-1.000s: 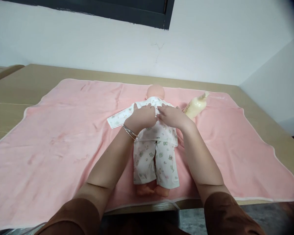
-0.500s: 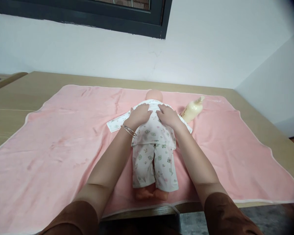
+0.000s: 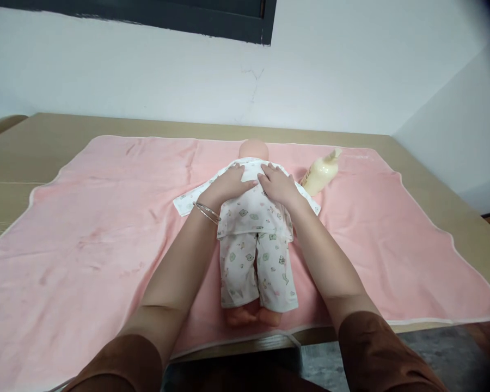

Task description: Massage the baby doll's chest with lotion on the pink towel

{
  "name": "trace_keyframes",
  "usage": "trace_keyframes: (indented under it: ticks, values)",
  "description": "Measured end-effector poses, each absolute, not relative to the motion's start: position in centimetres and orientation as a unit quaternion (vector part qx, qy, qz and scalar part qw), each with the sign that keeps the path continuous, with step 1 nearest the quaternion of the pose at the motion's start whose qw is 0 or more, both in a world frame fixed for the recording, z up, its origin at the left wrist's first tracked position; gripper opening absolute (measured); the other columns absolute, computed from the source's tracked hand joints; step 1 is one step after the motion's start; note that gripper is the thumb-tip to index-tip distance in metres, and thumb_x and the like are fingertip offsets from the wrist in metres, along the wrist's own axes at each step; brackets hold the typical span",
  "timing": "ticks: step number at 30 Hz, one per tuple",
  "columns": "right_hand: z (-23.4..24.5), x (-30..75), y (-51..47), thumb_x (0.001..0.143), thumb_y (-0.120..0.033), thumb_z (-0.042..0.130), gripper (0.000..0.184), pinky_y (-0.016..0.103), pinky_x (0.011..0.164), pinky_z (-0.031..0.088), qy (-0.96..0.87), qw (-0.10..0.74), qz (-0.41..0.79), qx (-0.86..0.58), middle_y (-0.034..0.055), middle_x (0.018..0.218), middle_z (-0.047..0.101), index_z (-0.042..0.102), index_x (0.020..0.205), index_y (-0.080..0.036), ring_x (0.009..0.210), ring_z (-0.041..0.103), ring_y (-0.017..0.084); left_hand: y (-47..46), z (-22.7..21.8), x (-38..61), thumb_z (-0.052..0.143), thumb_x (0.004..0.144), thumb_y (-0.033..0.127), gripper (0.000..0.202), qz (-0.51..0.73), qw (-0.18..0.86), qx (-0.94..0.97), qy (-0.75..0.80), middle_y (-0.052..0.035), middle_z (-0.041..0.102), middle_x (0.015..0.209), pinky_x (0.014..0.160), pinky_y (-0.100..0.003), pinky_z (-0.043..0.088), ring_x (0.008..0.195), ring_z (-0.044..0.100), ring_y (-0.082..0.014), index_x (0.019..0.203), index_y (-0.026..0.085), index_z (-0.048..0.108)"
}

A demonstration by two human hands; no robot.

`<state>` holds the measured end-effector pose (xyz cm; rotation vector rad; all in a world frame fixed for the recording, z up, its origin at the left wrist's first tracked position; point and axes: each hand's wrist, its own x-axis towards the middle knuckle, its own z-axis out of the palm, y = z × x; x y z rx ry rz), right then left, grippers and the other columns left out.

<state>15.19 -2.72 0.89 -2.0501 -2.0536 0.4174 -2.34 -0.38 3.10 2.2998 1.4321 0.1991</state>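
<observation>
A baby doll (image 3: 251, 218) in white patterned pyjamas lies on a pink blanket (image 3: 102, 234), its bald head (image 3: 253, 148) at the far end and its bare feet towards me. No face shows, so the back seems uppermost. My left hand (image 3: 230, 184) rests flat on the left of the upper back, thumb stretched inward. Opposite it, my right hand (image 3: 278, 184) lies on the right side with fingers spread. Both hands are open and touch the cloth of the top. Bracelets (image 3: 207, 212) circle my left wrist.
A cream pump bottle (image 3: 322, 172) lies tilted on the blanket, right of the doll's shoulder and close to its sleeve. Under the blanket is a wooden table (image 3: 155, 126), its far edge near a white wall (image 3: 179, 81). A dark window frame (image 3: 228, 24) is above.
Both hands have spread slightly over the upper back, the left one shifting outward with its thumb more extended. My view has tilted down a little. Doll and bottle stay in place.
</observation>
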Motion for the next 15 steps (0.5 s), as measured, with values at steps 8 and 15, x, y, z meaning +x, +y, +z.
trace_keyframes:
  ticks: [8,15]
  values:
    - [3.4,13.3,-5.6,0.104,-0.024,0.030,0.045,0.081,0.117,0.025,-0.731,0.069,0.109,-0.671,0.0172,0.148,0.062,0.062,0.136,-0.019,0.135,0.057,0.040,-2.4,5.7,-3.1,0.070,0.087,0.040,0.038,-0.044,0.191,0.866,0.460,-0.0076,0.070,0.134,0.098,-0.037,0.051,0.121,0.066,-0.0308,0.119,0.022,0.063]
    - [3.6,13.1,-5.6,0.103,-0.024,0.033,0.040,0.071,0.116,0.032,-0.722,0.098,0.114,-0.675,0.0134,0.134,0.071,0.070,0.115,-0.022,0.124,0.063,0.036,-2.7,5.7,-2.7,0.075,0.084,0.041,0.040,-0.018,0.197,0.874,0.443,-0.0058,0.072,0.128,0.096,-0.036,0.051,0.117,0.067,-0.0295,0.118,0.022,0.064]
